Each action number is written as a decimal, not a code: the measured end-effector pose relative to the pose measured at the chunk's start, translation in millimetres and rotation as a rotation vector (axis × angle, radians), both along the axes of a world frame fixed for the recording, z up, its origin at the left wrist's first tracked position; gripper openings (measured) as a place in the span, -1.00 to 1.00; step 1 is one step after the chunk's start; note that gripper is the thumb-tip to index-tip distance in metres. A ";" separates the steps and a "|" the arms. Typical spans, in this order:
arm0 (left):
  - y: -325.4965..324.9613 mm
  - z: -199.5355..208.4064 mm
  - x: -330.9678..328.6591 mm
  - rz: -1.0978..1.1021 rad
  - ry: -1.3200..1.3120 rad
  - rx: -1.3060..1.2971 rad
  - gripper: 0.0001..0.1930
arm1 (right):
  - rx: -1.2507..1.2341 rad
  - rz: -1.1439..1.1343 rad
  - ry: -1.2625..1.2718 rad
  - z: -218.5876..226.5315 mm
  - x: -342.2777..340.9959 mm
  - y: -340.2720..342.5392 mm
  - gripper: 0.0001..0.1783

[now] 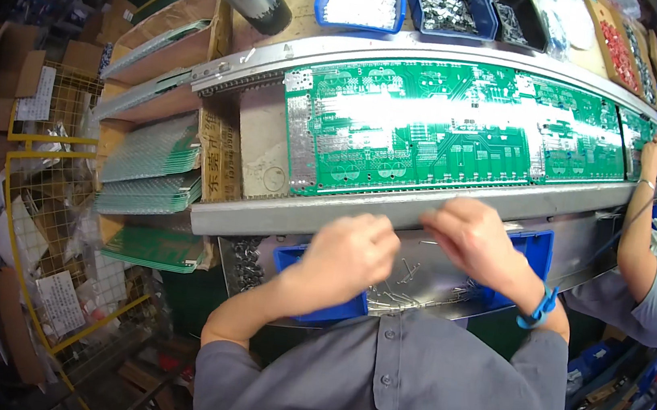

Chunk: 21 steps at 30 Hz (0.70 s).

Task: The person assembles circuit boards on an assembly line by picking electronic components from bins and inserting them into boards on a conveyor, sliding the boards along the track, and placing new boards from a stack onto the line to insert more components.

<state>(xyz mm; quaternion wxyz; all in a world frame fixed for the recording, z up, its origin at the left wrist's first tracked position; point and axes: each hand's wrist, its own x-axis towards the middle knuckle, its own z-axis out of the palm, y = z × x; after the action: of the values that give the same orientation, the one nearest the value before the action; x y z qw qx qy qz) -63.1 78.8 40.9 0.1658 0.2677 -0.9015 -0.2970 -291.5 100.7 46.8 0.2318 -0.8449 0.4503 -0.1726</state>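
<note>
1. We have the green circuit board (431, 156) straight ahead of both hands, beyond the grey front rail (278, 217); its long axis runs left to right, roughly along that rail.
2. Our right hand (475, 238) is the nearer one: its knuckles reach over the rail in our view, just short of the board's near edge. Its thumb and fingers bend together, pointing left; we cannot tell whether they grasp anything small.
3. Our left hand (351, 256) sits lower and farther from the board, fingers curled in toward the right hand. The two are near each other but apart, and we cannot tell whether this one is bare or pinching a part.
4. Beneath and between our hands lie loose metal parts (410, 273) in a metal tray (440, 273), with one blue bin (349, 309) below the left hand and another blue bin (536, 245) beside the right.
</note>
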 end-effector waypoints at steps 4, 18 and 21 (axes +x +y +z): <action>-50.9 -6.4 24.5 0.265 0.228 0.096 -0.91 | 0.127 0.107 0.072 -27.2 3.1 42.5 -0.77; -84.4 -39.6 48.8 0.482 0.138 0.168 -0.95 | 0.186 0.185 0.223 -63.7 21.2 63.6 -0.91; -85.3 -38.2 50.1 0.464 0.119 0.138 -0.95 | 0.181 0.204 0.233 -60.8 21.6 61.8 -0.91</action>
<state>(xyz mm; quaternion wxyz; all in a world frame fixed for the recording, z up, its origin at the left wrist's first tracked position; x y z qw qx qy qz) -13.0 -6.5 2.7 0.2639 0.4604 -0.7819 -0.3272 -270.0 162.6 -14.0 0.2692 -0.8762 0.3997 -0.0078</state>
